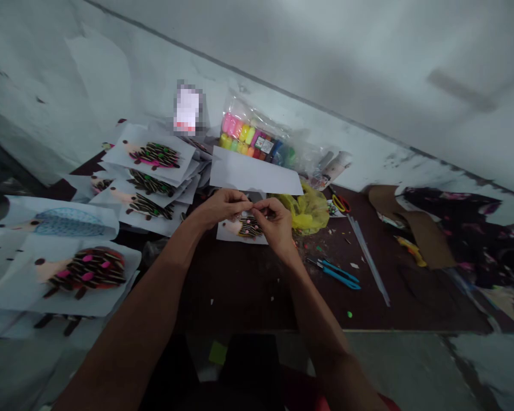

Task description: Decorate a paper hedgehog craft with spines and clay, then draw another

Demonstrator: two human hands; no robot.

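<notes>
My left hand [221, 208] and my right hand [276, 221] meet fingertip to fingertip over a hedgehog picture [233, 230] on white paper. Thumb and fingers of both hands are pinched together; whatever is between them is too small to make out. Dark strips and pink dots cover the hedgehog's back, and my hands hide part of the sheet. Just behind them lies a blank white sheet [255, 172]. A yellow plastic bag [310, 212] sits to the right of my right hand.
Hedgehog pictures [154, 155] are stacked at the left, with more [85, 271] nearer. Behind the blank sheet is a clear bag of coloured clay [244, 136]. On the right are blue snips [340, 275], scissors [341, 204], clear sticks [368, 257], a yellow tool [412, 251] and dark cloth [475, 234].
</notes>
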